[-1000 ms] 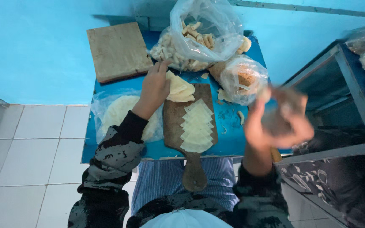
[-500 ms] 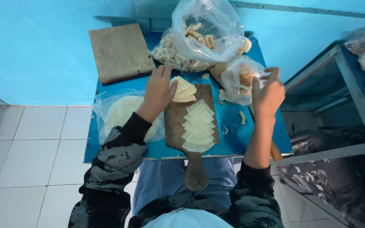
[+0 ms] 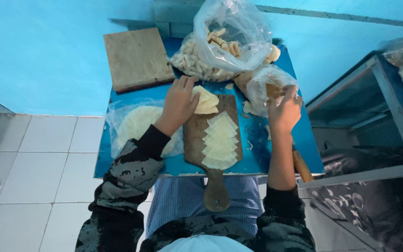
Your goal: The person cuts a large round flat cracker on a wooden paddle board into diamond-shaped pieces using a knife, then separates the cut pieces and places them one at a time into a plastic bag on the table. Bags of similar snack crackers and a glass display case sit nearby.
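My left hand (image 3: pixel 180 100) lies on a small stack of pale dough wedges (image 3: pixel 207 100) at the far end of a wooden paddle board (image 3: pixel 193 140). A row of overlapping pale triangular pieces (image 3: pixel 220 140) runs down that board. My right hand (image 3: pixel 285 111) is at the near edge of a small clear plastic bag (image 3: pixel 271 84) with brownish contents, its fingers curled on the plastic. Both things sit on a blue table (image 3: pixel 257 154).
A square wooden board (image 3: pixel 136 58) lies at the far left. A large clear bag of pale pieces (image 3: pixel 220 46) stands at the back. A bag of round flat sheets (image 3: pixel 138 123) lies at left. A wooden handle (image 3: pixel 302 165) overhangs the right edge beside a metal shelf frame (image 3: pixel 378 98).
My right hand has come down from mid-air on the right and moved in to the small plastic bag. My left hand has stayed on the stack of wedges.
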